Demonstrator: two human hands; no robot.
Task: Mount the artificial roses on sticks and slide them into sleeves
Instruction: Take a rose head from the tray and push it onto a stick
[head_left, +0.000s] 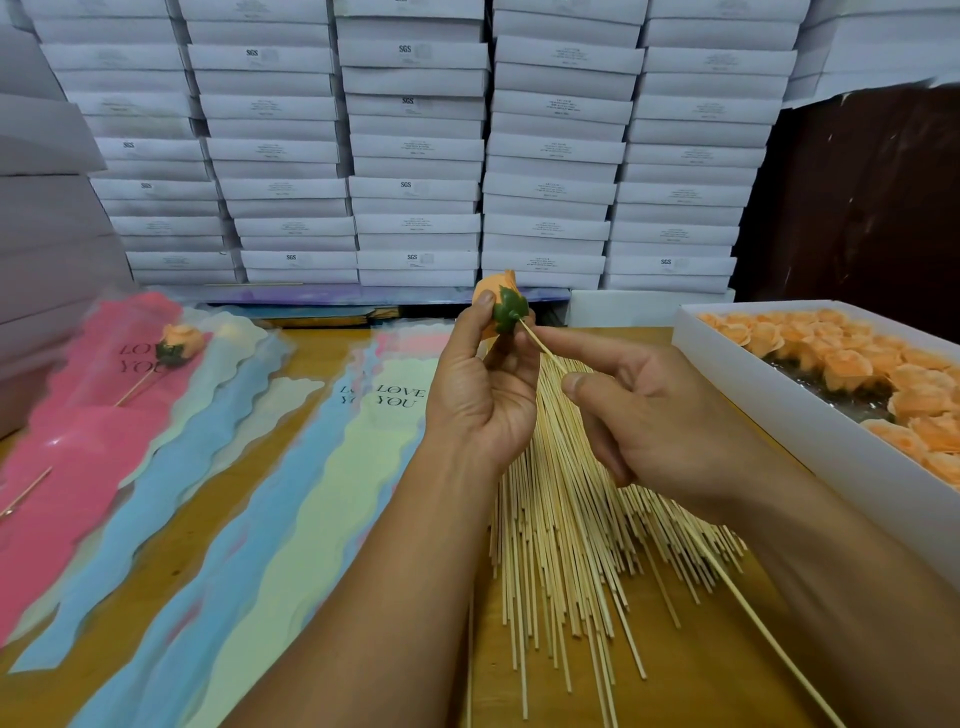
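rose (500, 304) in left hand (480, 395), stick (540, 347) at its base

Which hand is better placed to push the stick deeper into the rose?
The right hand. Its fingers already pinch the stick just below the rose's green base, while the left hand holds the rose itself.

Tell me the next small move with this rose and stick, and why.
Probably push the stick further into the rose: the left hand holds the rose base toward the right hand, which pinches the stick, its tip only at the green calyx.
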